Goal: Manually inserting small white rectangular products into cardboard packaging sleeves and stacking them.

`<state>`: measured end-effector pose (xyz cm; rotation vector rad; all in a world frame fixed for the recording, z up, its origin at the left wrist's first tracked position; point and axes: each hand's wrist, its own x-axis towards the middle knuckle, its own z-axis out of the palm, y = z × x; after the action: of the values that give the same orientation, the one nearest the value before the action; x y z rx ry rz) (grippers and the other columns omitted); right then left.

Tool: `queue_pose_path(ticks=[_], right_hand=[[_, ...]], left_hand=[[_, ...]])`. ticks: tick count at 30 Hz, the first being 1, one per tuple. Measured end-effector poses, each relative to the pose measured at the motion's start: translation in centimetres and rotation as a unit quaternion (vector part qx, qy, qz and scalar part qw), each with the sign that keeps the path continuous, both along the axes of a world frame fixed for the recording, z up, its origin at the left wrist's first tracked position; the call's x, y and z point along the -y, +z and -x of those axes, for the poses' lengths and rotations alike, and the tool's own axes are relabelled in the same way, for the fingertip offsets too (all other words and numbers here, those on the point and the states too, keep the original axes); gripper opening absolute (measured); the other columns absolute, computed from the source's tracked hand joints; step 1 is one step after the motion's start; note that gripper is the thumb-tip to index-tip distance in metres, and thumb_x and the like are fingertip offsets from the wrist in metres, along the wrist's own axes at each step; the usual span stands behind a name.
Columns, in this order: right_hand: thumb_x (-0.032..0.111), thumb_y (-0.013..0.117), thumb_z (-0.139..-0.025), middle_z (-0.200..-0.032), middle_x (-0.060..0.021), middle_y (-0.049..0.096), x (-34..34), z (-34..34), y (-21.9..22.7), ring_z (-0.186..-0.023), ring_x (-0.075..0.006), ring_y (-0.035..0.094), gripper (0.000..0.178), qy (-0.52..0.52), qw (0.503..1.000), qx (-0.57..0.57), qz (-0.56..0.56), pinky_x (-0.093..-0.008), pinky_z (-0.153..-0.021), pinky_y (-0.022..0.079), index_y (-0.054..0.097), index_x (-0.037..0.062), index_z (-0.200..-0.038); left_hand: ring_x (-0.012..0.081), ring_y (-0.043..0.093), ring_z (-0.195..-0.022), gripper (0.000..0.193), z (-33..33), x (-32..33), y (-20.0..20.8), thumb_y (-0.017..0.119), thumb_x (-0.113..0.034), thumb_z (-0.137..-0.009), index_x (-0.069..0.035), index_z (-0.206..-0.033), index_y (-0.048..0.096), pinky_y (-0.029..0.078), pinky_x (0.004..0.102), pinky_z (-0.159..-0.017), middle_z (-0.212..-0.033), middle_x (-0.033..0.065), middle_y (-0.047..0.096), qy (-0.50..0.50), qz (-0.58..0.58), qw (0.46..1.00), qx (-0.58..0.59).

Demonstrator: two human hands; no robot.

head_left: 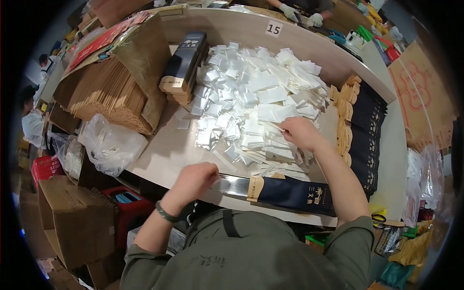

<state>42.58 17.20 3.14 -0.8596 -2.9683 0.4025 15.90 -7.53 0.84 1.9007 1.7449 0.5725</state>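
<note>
My left hand (195,181) is closed near the table's front edge, beside the left end of a shiny metal strip (233,184); what its fingers hold, if anything, is hidden. A small translucent sachet (222,184) lies on the strip close to the fingertips. The strip's right end meets a dark blue sleeve (292,192) with a tan end, lying along the front edge. Farther back, my right hand (300,133) pinches a white packet at the near right of a heap of white flat packets (273,94). Left of these spread clear, shiny sachets (217,108).
A carton of folded brown cardboard (104,96) stands at left, beside dark boxes (183,63). A clear plastic bag (112,145) hangs over the left edge. Dark blue sleeves (365,130) line the right side against a raised rim (328,48). A co-worker's gloved hands (302,17) show beyond.
</note>
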Motion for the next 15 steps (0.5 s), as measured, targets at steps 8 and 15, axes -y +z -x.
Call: queue_pose_path(ticks=[8,15], right_hand=[[0.014,0.063,-0.077,-0.072,-0.0137,0.065,1.0,0.7,0.7,-0.062,-0.0284,0.06,0.015,-0.166,0.985,-0.038,0.039,-0.0387,-0.061,0.048,0.064,0.0004,-0.082],[0.018,0.064,-0.078,-0.068,-0.0133,0.065,13.5,8.0,2.2,-0.066,-0.0265,0.065,0.019,-0.14,0.956,-0.119,0.228,-0.037,-0.063,0.051,0.067,0.0,-0.084]], left_hand=[[0.0299,0.065,-0.09,0.032,4.4,-0.5,1.8,0.078,-0.01,-0.074,-0.009,-0.103,0.064,0.052,0.0379,-0.075,-0.106,0.0112,0.065,0.144,-0.217,0.963,-0.063],[0.0322,0.067,-0.079,0.021,20.4,-5.8,12.9,0.064,-0.023,-0.089,-0.004,-0.098,0.07,0.051,0.0408,-0.07,-0.087,0.0153,0.069,0.352,-0.303,0.843,-0.271]])
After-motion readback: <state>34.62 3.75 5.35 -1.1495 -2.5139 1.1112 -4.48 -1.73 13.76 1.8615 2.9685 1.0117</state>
